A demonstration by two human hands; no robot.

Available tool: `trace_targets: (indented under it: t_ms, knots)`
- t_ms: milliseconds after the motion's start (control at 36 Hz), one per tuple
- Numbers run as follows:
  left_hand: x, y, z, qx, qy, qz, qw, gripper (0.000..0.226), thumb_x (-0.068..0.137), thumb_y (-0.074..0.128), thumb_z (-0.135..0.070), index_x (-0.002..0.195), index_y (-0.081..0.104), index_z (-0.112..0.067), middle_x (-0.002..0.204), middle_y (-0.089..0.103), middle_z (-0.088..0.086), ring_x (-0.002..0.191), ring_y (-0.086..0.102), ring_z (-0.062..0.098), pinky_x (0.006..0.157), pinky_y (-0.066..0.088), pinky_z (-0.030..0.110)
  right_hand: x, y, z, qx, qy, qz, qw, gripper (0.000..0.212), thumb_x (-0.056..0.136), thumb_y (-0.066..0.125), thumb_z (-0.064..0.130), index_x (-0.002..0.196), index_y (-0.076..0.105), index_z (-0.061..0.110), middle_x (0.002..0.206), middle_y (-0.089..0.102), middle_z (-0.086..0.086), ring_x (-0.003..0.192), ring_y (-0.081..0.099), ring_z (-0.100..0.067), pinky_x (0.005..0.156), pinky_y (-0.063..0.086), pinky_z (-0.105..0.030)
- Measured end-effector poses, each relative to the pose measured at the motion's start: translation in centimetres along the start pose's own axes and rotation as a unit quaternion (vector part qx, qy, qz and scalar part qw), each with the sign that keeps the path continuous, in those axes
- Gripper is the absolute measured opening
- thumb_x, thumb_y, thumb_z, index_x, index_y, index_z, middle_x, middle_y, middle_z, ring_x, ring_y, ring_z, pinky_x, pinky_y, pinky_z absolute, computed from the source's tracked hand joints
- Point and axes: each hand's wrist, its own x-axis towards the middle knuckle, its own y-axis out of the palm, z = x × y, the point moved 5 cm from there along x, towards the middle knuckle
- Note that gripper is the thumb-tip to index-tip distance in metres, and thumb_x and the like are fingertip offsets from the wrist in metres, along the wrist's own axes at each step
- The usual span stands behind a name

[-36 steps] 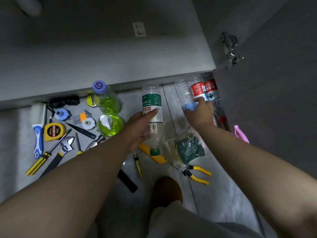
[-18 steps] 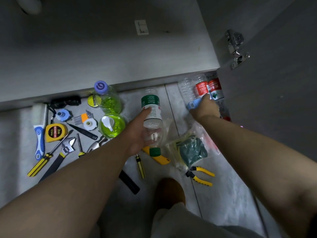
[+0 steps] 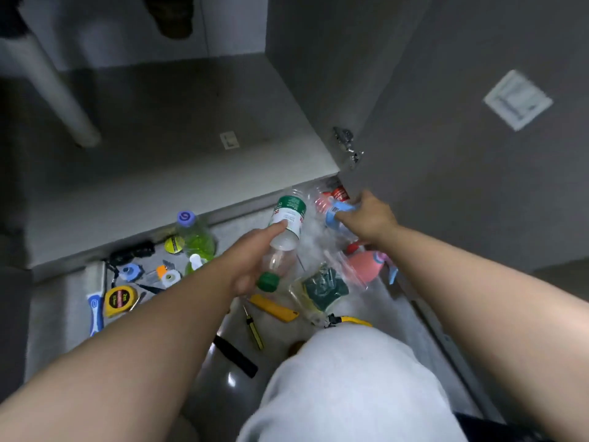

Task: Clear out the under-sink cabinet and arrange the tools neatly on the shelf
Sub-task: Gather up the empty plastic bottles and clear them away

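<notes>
Both bottles [image 3: 287,224] now lifted higher

Bottles [image 3: 331,199] under right hand [image 3: 369,215], blurred

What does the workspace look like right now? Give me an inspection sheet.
Surface: grey floor strewn with items in front of the cabinet shelf, which is bare.
Job's things: tape measure, yellow utility knife, small screwdriver and brush lie on the floor.
Clutter: two green-liquid bottles, bagged sponge, pink item.
Grippers: left hand holds a clear green-capped bottle; right hand grasps a blue-labelled bottle.
Cables: nothing seen.
Surroundings: open cabinet door at right, hinge, white pipe.
</notes>
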Motion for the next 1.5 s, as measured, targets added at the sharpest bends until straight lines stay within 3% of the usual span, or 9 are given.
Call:
trace_targets:
  t_ms: [194, 361, 500, 667, 861, 972, 1139, 1389, 1500]
  knots:
    - [-7.1, 5.6, -4.3, 0.144, 0.046, 0.013, 0.988, 0.047, 0.083, 0.076, -0.055, 0.12, 0.065, -0.028, 0.09, 0.078, 0.008, 0.08, 0.075, 0.021, 0.058, 0.059, 0.029, -9.9, -9.2, -2.9, 0.015, -0.05, -0.027, 0.998, 0.036, 0.081, 0.073, 0.047, 0.102, 0.053, 0.026, 0.1, 0.063, -0.001, 0.088, 0.06, -0.024, 0.071, 0.04, -0.028]
    - [-12.8, 13.3, -5.5, 0.287, 0.056, 0.074, 0.953, 0.051, 0.072, 0.077, -0.025, 0.118, 0.062, -0.011, 0.072, 0.064, 0.006, 0.084, 0.063, 0.021, 0.056, 0.055, 0.027, -19.8, -16.2, -8.4, 0.1, -0.028, 0.019, 0.994, 0.027, 0.082, 0.078, 0.029, 0.106, 0.067, 0.023, 0.104, 0.064, -0.005, 0.074, 0.075, -0.033, 0.065, 0.064, -0.044]
    - [-16.3, 20.6, -3.7, 0.413, 0.086, 0.12, 0.899, 0.041, 0.077, 0.079, -0.019, 0.111, 0.061, -0.008, 0.1, 0.076, 0.019, 0.087, 0.073, 0.029, 0.066, 0.06, 0.033, -27.8, -21.1, -14.4, 0.097, 0.005, 0.046, 0.994, 0.022, 0.082, 0.078, 0.031, 0.101, 0.071, 0.022, 0.102, 0.072, -0.005, 0.076, 0.077, -0.028, 0.071, 0.064, -0.039]
    - [-19.2, 28.0, 1.7, 0.506, 0.116, 0.151, 0.841, 0.046, 0.077, 0.086, -0.032, 0.113, 0.064, -0.013, 0.108, 0.074, 0.018, 0.081, 0.073, 0.028, 0.078, 0.06, 0.039, -36.5, -23.9, -21.8, 0.096, 0.044, 0.046, 0.993, 0.042, 0.073, 0.086, 0.046, 0.097, 0.068, 0.017, 0.102, 0.072, -0.008, 0.068, 0.073, -0.021, 0.063, 0.06, -0.033]
    - [-20.5, 30.4, 8.5, 0.509, 0.092, 0.168, 0.839, 0.03, 0.082, 0.083, -0.024, 0.108, 0.073, -0.014, 0.112, 0.072, 0.017, 0.081, 0.068, 0.024, 0.043, 0.048, 0.019, -41.8, -20.6, -29.2, -0.022, 0.117, 0.098, 0.988, 0.032, 0.081, 0.08, 0.042, 0.104, 0.062, 0.028, 0.093, 0.066, 0.004, 0.059, 0.065, -0.017, 0.065, 0.05, -0.027]
    - [-20.0, 30.4, 9.0, 0.493, 0.144, 0.137, 0.847, 0.044, 0.074, 0.091, -0.025, 0.107, 0.065, -0.011, 0.107, 0.07, 0.019, 0.069, 0.072, 0.022, 0.05, 0.052, 0.024, -41.7, -15.7, -32.3, -0.047, 0.152, 0.105, 0.982, 0.033, 0.087, 0.07, 0.028, 0.117, 0.057, 0.023, 0.098, 0.057, 0.006, 0.074, 0.064, -0.021, 0.067, 0.051, -0.027]
    - [-20.1, 30.1, 8.1, 0.503, 0.199, 0.124, 0.832, 0.047, 0.067, 0.094, -0.037, 0.103, 0.069, -0.02, 0.079, 0.078, 0.0, 0.074, 0.078, 0.025, 0.085, 0.05, 0.072, -40.1, -8.7, -35.4, -0.071, 0.196, 0.024, 0.978, 0.044, 0.084, 0.068, 0.026, 0.122, 0.05, 0.016, 0.12, 0.06, -0.009, 0.104, 0.061, -0.03, 0.081, 0.052, -0.035]
    - [-20.3, 29.9, 7.5, 0.505, 0.243, 0.113, 0.82, 0.065, 0.055, 0.097, -0.051, 0.105, 0.061, -0.028, 0.084, 0.076, 0.006, 0.067, 0.076, 0.015, 0.072, 0.053, 0.074, -38.8, -2.7, -38.6, -0.112, 0.193, -0.06, 0.973, 0.038, 0.086, 0.058, 0.007, 0.123, 0.051, 0.015, 0.117, 0.045, -0.011, 0.109, 0.056, -0.035, 0.081, 0.049, -0.041]
    - [-20.1, 30.4, 7.4, 0.501, 0.271, 0.111, 0.815, 0.067, 0.055, 0.097, -0.051, 0.105, 0.058, -0.026, 0.091, 0.076, 0.005, 0.065, 0.074, 0.01, 0.062, 0.061, 0.05, -38.6, -2.6, -39.0, -0.103, 0.201, -0.079, 0.971, 0.039, 0.088, 0.058, 0.006, 0.126, 0.05, 0.014, 0.118, 0.045, -0.012, 0.107, 0.058, -0.035, 0.083, 0.051, -0.042]
